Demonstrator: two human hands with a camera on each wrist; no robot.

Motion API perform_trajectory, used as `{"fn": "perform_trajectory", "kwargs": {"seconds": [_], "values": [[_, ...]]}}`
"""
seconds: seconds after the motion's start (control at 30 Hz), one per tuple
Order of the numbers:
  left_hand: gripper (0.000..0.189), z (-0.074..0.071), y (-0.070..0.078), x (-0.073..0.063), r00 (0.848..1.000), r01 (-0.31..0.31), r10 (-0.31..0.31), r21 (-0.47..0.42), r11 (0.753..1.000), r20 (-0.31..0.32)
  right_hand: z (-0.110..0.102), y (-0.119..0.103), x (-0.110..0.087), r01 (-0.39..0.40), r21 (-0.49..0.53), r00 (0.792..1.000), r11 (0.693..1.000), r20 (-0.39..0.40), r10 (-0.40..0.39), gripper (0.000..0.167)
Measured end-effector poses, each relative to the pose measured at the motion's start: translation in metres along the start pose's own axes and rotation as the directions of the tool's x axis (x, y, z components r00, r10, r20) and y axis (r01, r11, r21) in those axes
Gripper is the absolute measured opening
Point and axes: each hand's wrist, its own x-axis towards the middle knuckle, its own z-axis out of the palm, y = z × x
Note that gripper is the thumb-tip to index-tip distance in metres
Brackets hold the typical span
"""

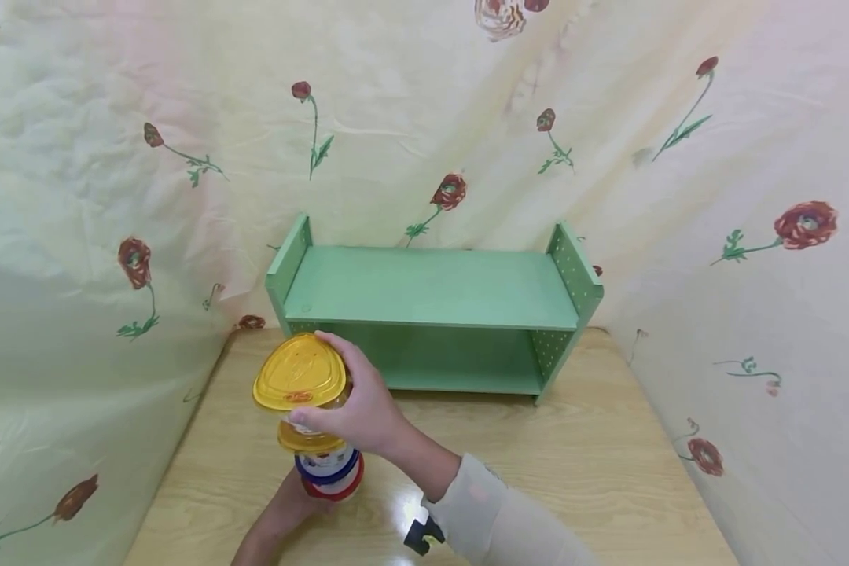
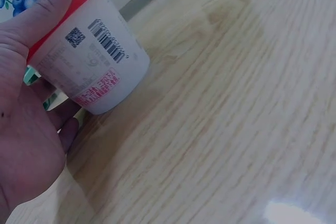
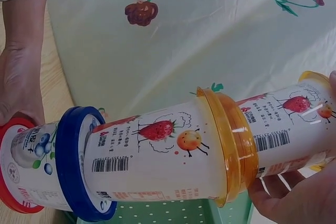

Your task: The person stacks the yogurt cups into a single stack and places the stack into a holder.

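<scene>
Several white yogurt tubs stand stacked on one another at the table's front left. Lowest is a red-lidded tub [image 2: 105,51], its base close to the table; my left hand [image 1: 293,503] curls round it, thumb over the red rim. Above it comes a blue-lidded tub [image 3: 44,169] with blueberries printed on it. Two strawberry-printed tubs with yellow lids, a lower one [image 3: 157,156] and a top one [image 3: 291,124], complete the stack. My right hand [image 1: 357,409] grips the top tub beneath its yellow lid [image 1: 300,369], thumb in front and fingers behind.
Behind the stack stands a two-level green shelf [image 1: 431,287] with raised, perforated side panels. The light wooden table [image 1: 573,464] extends to the right. Flower-printed cloth [image 1: 396,118] encloses the back and both sides. A black piece [image 1: 423,536] sits by my right sleeve.
</scene>
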Motion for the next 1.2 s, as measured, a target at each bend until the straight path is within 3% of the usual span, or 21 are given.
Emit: {"fn": "perform_trajectory", "kwargs": {"seconds": [0.33, 0.53, 0.67, 0.77, 0.93, 1.0, 1.07, 1.2], "values": [[0.097, 0.004, -0.002, 0.002, 0.996, -0.024, 0.03, 0.069, 0.997, -0.081, -0.005, -0.005, 0.0, -0.038, -0.032, 0.999, 0.999, 0.023, 0.039, 0.095], [0.097, 0.006, -0.001, 0.0, 0.997, -0.02, 0.025, 0.072, 0.997, -0.073, -0.01, -0.005, -0.001, -0.041, -0.01, 0.997, 0.999, 0.066, 0.041, 0.099], [0.096, 0.008, 0.001, -0.002, 0.998, 0.001, 0.004, 0.088, 0.996, -0.066, -0.02, 0.001, -0.006, 0.073, 0.009, 0.996, 0.997, 0.05, -0.073, 0.094], [0.095, 0.009, 0.004, -0.003, 0.998, 0.009, -0.001, 0.111, 0.994, -0.069, -0.034, 0.007, -0.007, 0.201, -0.005, 0.979, 0.98, -0.017, -0.201, 0.09], [0.093, 0.01, 0.005, -0.004, 0.997, -0.006, 0.019, 0.166, 0.986, -0.074, -0.074, 0.022, -0.013, 0.316, -0.078, 0.924, 0.946, -0.203, -0.325, 0.071], [0.093, 0.01, 0.004, -0.004, 0.996, -0.009, 0.022, 0.162, 0.987, -0.082, -0.094, 0.029, -0.017, 0.341, -0.119, 0.886, 0.933, -0.29, -0.361, 0.065], [0.094, 0.011, 0.002, -0.004, 0.997, -0.008, 0.018, 0.127, 0.992, -0.076, -0.116, 0.038, -0.021, 0.356, -0.177, 0.834, 0.918, -0.383, -0.397, 0.062], [0.096, 0.01, -0.001, -0.003, 0.998, 0.002, 0.004, 0.087, 0.996, -0.064, -0.16, 0.054, -0.031, 0.325, -0.292, 0.705, 0.9, -0.559, -0.436, 0.056]]}}
